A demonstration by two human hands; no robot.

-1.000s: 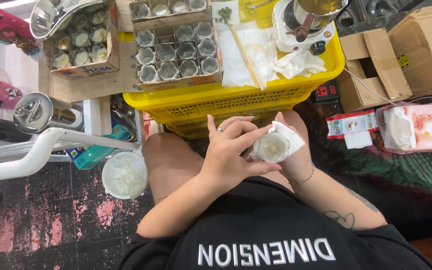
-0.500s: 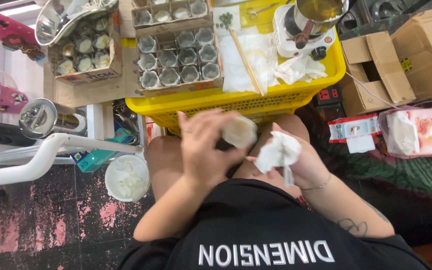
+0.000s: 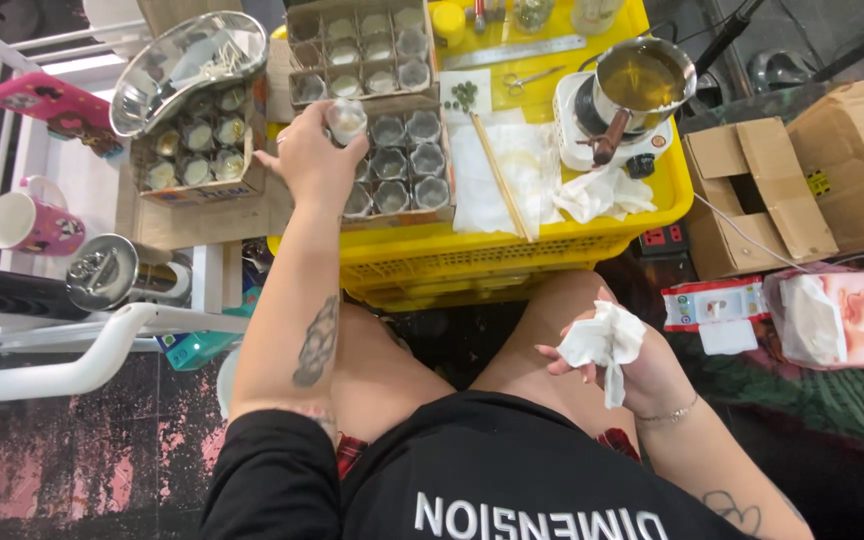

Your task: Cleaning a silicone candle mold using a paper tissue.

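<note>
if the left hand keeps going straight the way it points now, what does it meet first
Probably the cardboard tray of small glass jars: the left hand, holding a small glass jar, points up and away over it. Beyond lies a second tray of jars. Height above the tray is hard to judge.

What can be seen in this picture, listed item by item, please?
small jar: one, clear, in the left hand over the box of jars
box of jars: one, brown cardboard, on the yellow crate
yellow crate: one, in front of the knees
pot: one, metal, on a white heater at the crate's right
chopsticks: a pair, wooden, on white cloth
metal bowl: one, silver, upper left
mug: one, pink, far left
cardboard boxes: several, brown, right
left hand: grip on the small jar
right hand: grip on a white tissue, over the lap
</note>
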